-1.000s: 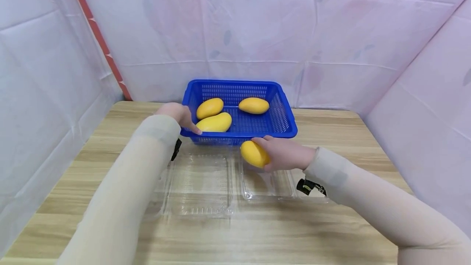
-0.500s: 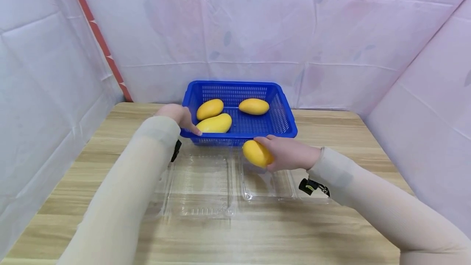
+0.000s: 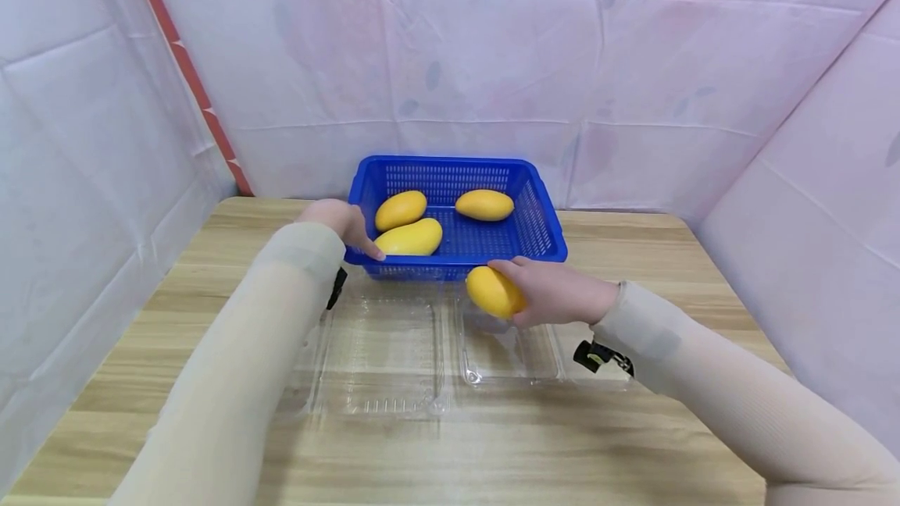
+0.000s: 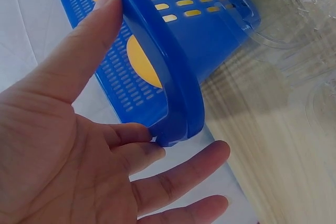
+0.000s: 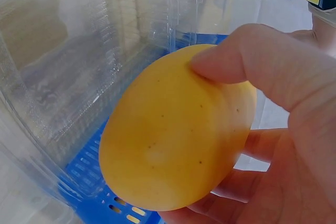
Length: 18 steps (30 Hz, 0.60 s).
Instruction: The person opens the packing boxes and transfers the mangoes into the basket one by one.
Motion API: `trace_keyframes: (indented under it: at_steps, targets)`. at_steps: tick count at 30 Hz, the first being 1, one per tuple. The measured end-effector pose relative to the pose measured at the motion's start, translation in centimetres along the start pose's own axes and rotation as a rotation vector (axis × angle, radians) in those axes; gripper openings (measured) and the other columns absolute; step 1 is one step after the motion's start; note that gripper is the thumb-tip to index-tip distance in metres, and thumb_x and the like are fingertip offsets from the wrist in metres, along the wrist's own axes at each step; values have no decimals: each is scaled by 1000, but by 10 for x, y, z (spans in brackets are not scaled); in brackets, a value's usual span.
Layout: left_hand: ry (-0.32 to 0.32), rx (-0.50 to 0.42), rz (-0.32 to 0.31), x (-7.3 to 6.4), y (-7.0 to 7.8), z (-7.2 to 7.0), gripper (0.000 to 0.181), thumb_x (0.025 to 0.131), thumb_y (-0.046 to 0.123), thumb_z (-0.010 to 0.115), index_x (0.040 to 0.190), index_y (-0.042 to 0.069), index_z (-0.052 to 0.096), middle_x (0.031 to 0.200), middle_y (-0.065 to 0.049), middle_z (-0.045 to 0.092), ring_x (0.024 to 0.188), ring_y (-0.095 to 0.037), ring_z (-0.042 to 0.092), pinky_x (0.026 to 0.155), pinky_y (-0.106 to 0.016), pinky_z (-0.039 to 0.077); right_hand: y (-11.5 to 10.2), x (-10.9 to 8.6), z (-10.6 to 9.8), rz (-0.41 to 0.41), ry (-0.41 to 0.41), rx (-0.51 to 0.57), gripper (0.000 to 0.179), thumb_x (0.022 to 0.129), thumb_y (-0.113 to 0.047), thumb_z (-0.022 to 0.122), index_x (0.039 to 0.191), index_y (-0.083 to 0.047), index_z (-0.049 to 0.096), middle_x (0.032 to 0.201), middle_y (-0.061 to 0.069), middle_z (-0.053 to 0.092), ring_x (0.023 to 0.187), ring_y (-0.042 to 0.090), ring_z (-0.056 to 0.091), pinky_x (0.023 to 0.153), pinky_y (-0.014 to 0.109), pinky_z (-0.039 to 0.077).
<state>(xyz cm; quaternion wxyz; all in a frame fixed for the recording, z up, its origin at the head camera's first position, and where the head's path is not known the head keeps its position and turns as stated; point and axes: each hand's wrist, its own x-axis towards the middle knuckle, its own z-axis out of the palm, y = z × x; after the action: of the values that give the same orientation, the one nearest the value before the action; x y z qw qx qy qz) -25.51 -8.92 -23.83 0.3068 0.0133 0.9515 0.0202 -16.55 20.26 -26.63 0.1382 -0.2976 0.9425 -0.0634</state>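
Observation:
My right hand (image 3: 558,293) grips a yellow mango (image 3: 495,292) just in front of the blue basket, above a clear plastic container (image 3: 513,361). In the right wrist view, the thumb presses on the near side of the dark-specked mango (image 5: 168,129) and the fingers curl behind it. My left hand (image 3: 342,223) holds the front left corner of the blue plastic basket (image 3: 464,261). Seen from the left wrist, the thumb lies along the basket rim (image 4: 181,85) and two fingertips touch its corner; the other fingers extend. Inside the basket lie three mangoes, two at left and one mango (image 3: 485,204) at right.
Another clear container (image 3: 383,358) sits left of the first on the wooden table (image 3: 450,459). More clear plastic edges show beside both, partly hidden by the left sleeve (image 3: 239,365). A white cloth wall (image 3: 485,61) rises behind the basket.
My right hand has shifted slightly to the right with the mango in its grip. The left hand stays on the basket corner, and the basket has not visibly moved.

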Motion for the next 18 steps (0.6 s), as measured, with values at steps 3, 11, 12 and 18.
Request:
trace_keyframes:
  at_steps: [3, 11, 12, 18]
  targets:
    - [9, 25, 8, 2, 0, 1, 101, 75, 66, 62, 144, -1, 29, 143, -22, 35, 126, -35, 38, 99, -49, 36, 1, -1, -1, -6, 13, 0, 80, 72, -21, 76, 139, -2, 38, 111, 10, 56, 86, 18, 52, 73, 34, 48]
    - [18, 70, 28, 3, -1, 2, 98, 77, 66, 59, 142, -1, 33, 143, -23, 35, 127, -36, 38, 100, -49, 36, 5, -1, -4, -2, 22, 2, 78, 73, -20, 75, 140, -2, 38, 113, 11, 55, 84, 18, 52, 72, 34, 48]
    - [18, 74, 30, 3, -1, 2, 97, 77, 66, 59, 142, -1, 34, 143, -22, 35, 127, -36, 38, 99, -49, 36, 5, -1, -4, 0, 19, 5, 78, 74, -20, 75, 140, -3, 37, 113, 11, 55, 83, 17, 52, 71, 33, 48]
    - [26, 60, 33, -1, 1, 2, 92, 76, 66, 61, 139, 2, 41, 140, -21, 40, 123, -34, 42, 98, -48, 38, 4, -5, -7, 7, 19, 13, 77, 74, -17, 73, 140, -2, 37, 115, 13, 55, 82, 18, 51, 71, 33, 48]
